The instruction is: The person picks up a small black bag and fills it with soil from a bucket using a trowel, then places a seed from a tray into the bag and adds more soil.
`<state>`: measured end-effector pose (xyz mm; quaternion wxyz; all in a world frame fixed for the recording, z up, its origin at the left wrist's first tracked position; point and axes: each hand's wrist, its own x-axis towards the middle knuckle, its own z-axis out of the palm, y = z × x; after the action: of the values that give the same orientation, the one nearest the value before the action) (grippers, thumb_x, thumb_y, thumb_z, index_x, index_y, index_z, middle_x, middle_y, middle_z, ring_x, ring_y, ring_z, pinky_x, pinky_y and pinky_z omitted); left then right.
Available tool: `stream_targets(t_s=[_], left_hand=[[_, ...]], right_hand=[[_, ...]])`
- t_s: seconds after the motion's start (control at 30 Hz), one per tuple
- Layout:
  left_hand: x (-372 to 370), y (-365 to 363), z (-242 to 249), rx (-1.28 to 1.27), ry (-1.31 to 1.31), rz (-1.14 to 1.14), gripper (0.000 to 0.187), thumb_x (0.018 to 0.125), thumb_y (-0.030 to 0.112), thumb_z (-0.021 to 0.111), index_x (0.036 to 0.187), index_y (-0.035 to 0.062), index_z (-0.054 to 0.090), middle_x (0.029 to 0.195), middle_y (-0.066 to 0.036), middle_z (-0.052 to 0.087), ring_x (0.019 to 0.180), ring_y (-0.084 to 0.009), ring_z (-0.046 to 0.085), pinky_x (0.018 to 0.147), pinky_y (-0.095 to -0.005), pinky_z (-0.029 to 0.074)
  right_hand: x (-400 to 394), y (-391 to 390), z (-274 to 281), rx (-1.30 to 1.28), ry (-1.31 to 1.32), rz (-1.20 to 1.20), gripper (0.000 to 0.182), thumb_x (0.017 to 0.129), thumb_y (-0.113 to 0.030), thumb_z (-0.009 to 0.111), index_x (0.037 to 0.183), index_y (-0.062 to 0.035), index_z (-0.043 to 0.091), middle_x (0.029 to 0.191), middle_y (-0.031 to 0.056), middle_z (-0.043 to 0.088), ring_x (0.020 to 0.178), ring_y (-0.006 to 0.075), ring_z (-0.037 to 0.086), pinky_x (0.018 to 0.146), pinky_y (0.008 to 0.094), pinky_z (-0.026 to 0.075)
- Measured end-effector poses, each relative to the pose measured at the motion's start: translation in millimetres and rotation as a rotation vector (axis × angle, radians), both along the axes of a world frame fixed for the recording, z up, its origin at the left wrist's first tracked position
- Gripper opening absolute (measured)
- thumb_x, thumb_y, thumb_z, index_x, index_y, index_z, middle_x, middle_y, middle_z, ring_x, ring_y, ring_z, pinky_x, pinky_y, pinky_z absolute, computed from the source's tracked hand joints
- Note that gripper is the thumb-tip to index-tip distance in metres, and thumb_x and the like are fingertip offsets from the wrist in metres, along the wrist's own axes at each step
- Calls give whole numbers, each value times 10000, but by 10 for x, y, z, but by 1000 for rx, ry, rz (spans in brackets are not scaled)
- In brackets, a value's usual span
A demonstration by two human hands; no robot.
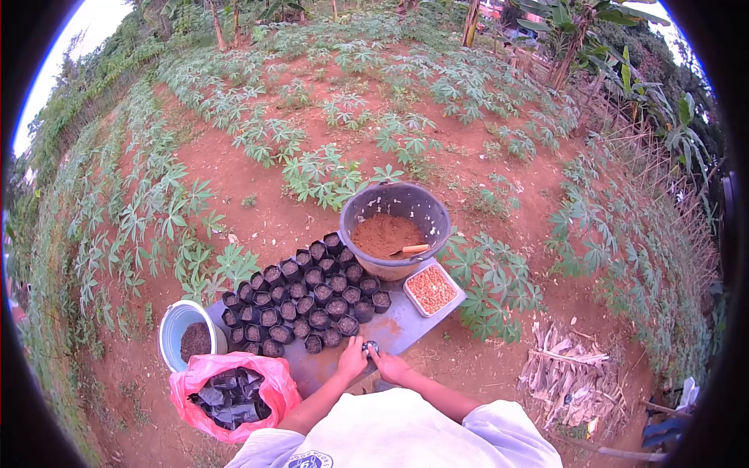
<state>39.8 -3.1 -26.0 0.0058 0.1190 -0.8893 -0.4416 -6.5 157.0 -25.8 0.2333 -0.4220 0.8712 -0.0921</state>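
Two bare hands meet at the lower centre of the frame, the left hand (353, 360) and the right hand (390, 367) pinching one small black item (370, 347) between them. It is too small to make out in detail, and the fingers partly hide it. The item is near the front edge of one grey board (378, 334), close to the nearest pots.

Left of centre, one packed group of black pots (305, 305) filled with brown soil covers much of the board; there are well over thirty, too crowded for an exact count. Just beyond the group, at the centre right, is one large dark basin (437, 210) with reddish-brown soil (382, 232) in it and one trowel (416, 248) with an orange-brown handle. Beside the basin, on the board's right end, lies one white tray (409, 293) full of orange-tan seeds (433, 289), too many to count.

At the lower left are one pale blue bucket (168, 337), holding dark soil (196, 341), and, touching it, one open pink bag (282, 384) holding black plastic pieces (234, 396) that overlap too much to count. One heap of dry brown leaves (572, 373) lies at the lower right. Many green leafy plants (321, 175) fill the upper part and both sides of the frame.
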Motion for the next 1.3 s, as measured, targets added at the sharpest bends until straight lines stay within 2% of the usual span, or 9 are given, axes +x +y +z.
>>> stream_targets(t_s=[0.17,0.33,0.4,0.47,0.67,0.87,1.07,1.23,1.3], left_hand=[[72,38,213,-245,-14,-117,233,843,146,569,1037,37,498,1049,-149,501,1045,-334,516,869,-450,461],[104,108,299,-268,-54,-123,217,840,145,575,1007,42,482,1035,-144,497,1022,-346,522,851,-478,461],[73,147,252,-307,-50,-85,211,846,138,567,1019,47,487,1024,-144,499,1007,-340,527,836,-476,466],[73,201,177,-342,-73,-57,217,859,147,554,1044,54,487,1051,-149,542,1018,-338,547,837,-474,471],[64,243,117,-320,-274,14,215,905,186,502,1101,104,472,934,-199,658,911,-388,632,790,-501,489],[54,238,28,-136,-196,98,223,888,188,549,1090,117,485,811,-252,646,809,-451,625,710,-560,471],[70,251,68,-79,-156,148,218,862,161,590,1047,85,504,813,-252,634,814,-452,615,680,-541,467],[87,162,5,159,-134,145,193,864,82,559,1044,59,494,765,-173,646,800,-346,666,677,-442,498],[81,150,2,236,-137,175,213,853,76,556,1061,77,509,793,-196,641,817,-384,644,686,-469,486]], right_hand=[[-47,-17,32,-67,3,14,700,800,-50,472,1452,34,233,1121,268,554,990,400,595,852,457,496],[-150,-32,124,-185,-18,2,608,819,-87,492,1399,36,359,1160,256,537,1014,391,588,880,441,493],[-292,-69,278,-94,-111,7,503,894,-164,467,1353,36,416,1186,234,536,1091,362,568,909,425,489],[-375,-50,295,-191,-138,22,415,876,-224,561,1211,16,514,1111,212,555,1062,364,575,882,436,493],[-631,-145,82,-237,-111,123,411,807,-267,683,1109,-27,540,1106,195,559,1085,365,555,887,449,480],[-744,-230,65,-145,-174,180,377,770,-229,718,1036,-4,574,1086,199,594,1069,362,577,895,439,480],[-754,-305,8,-33,-157,249,319,784,-197,685,1004,16,595,1029,208,620,1024,355,603,867,435,496],[-756,-331,-74,-54,-141,287,293,789,-168,658,1011,10,588,1033,219,612,971,362,623,840,437,507],[-753,-348,-18,-44,-166,259,293,784,-159,657,1016,6,585,1031,219,611,962,363,626,838,437,508]])
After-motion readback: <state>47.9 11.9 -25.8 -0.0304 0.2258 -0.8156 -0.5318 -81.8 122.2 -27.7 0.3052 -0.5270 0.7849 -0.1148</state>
